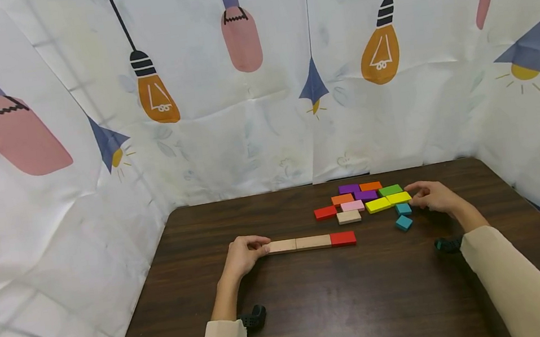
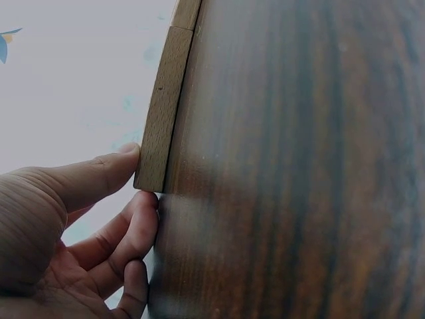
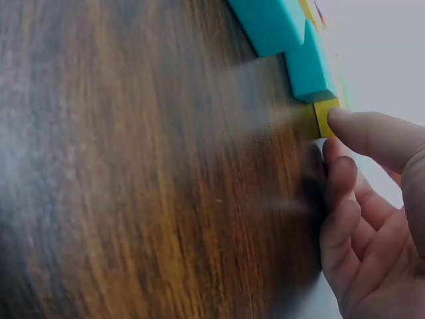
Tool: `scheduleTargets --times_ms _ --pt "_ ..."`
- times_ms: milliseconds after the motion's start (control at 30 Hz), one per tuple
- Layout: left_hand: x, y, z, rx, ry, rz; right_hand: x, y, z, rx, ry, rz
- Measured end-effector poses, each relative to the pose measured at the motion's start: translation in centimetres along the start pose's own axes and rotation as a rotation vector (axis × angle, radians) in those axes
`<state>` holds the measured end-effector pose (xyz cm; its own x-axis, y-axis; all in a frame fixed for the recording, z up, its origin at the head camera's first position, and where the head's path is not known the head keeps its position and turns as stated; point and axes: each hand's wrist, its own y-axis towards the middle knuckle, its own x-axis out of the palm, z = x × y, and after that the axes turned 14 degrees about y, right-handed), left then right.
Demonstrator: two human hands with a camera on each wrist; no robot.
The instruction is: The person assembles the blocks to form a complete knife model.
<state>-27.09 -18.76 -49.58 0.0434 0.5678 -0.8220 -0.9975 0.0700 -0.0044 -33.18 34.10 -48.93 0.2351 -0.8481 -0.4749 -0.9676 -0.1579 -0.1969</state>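
My left hand (image 1: 242, 256) is at the left end of a straight row of flat blocks on the table. Thumb and fingertips pinch the end of a plain wooden block (image 2: 161, 109). Beyond it in the row come another plain block (image 1: 313, 242) and a red block (image 1: 343, 239). Over on the right, my right hand (image 1: 435, 196) has its thumb and fingers at the right end of a yellow block (image 1: 399, 198), gripping it. That block's end (image 3: 324, 118) shows beside the thumb in the right wrist view. Two teal blocks (image 1: 404, 223) lie just left of this hand.
Behind the row lies a loose cluster of coloured blocks: purple (image 1: 366, 195), orange (image 1: 342, 200), green (image 1: 390, 191), pink (image 1: 352, 206), another red (image 1: 325, 213), another yellow (image 1: 378, 205) and a plain one (image 1: 349, 217). A patterned white curtain (image 1: 255, 136) surrounds the dark wooden table (image 1: 349, 306).
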Motion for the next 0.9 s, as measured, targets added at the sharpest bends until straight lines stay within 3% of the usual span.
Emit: scheduleTargets --times_ms 633,900 --pt "-0.1 -0.1 0.0 -0.005 -0.001 0.010 0.0 0.5 0.5 -0.010 -0.019 0.012" --pt "-0.1 -0.1 0.1 0.008 -0.008 0.012 -0.2 0.1 1.1 -0.022 0.032 0.027"
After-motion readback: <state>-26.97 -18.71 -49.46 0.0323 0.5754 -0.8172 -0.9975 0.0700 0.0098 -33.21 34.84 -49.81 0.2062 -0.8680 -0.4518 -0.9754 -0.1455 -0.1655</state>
